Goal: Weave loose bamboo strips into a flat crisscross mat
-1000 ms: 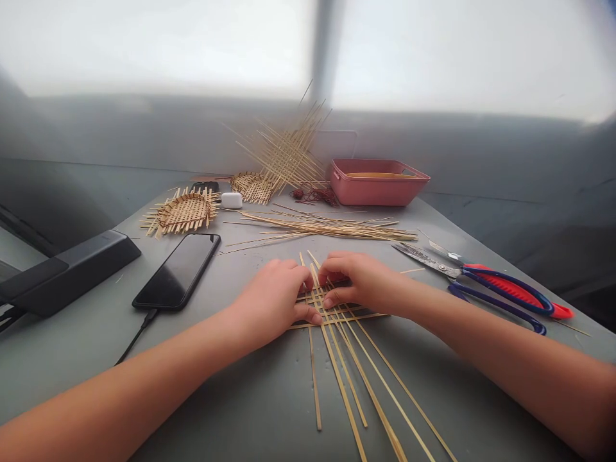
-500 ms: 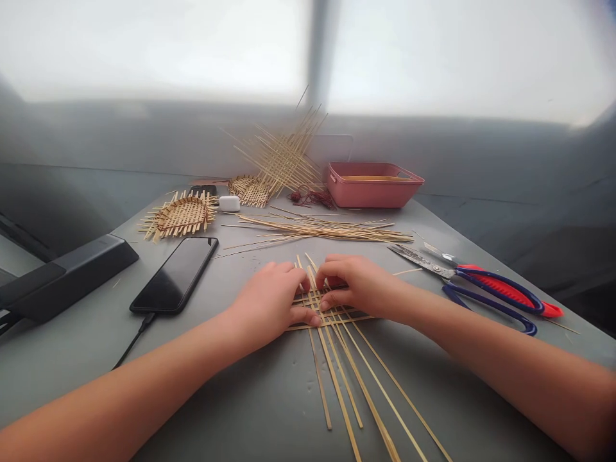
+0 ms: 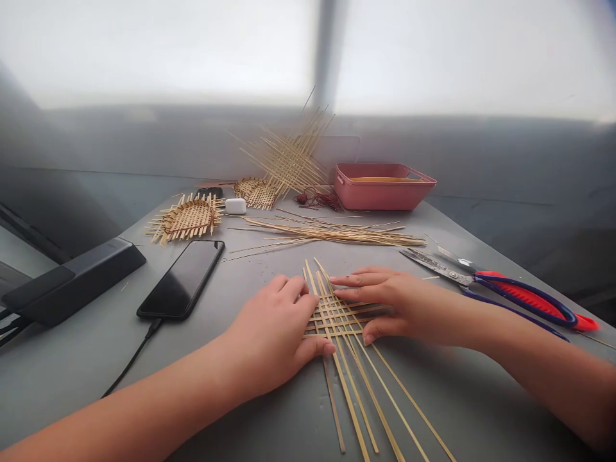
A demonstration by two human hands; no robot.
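Note:
A small open weave of bamboo strips (image 3: 333, 315) lies flat on the table, its long strips running toward me and fanning out at the near end. My left hand (image 3: 276, 337) grips the weave's left edge, fingers curled at the far part and thumb pressing near the front strip. On the other side, my right hand (image 3: 402, 303) rests with fingers stretched out and thumb apart, touching the right part of the weave. Beyond both hands lies a loose bundle of bamboo strips (image 3: 332, 230).
Scissors (image 3: 462, 277) and a red-handled tool (image 3: 586, 322) lie at right. A phone (image 3: 183, 279) on a cable and a black device (image 3: 72, 279) are at left. Behind stand a pink basket (image 3: 385, 192), a round woven piece (image 3: 189, 218), a white case (image 3: 235, 206) and a larger weave (image 3: 293, 157).
My right hand has opened from its bent-finger hold and moved right, uncovering more of the weave. My left hand has stayed on the left edge. The view has shifted slightly.

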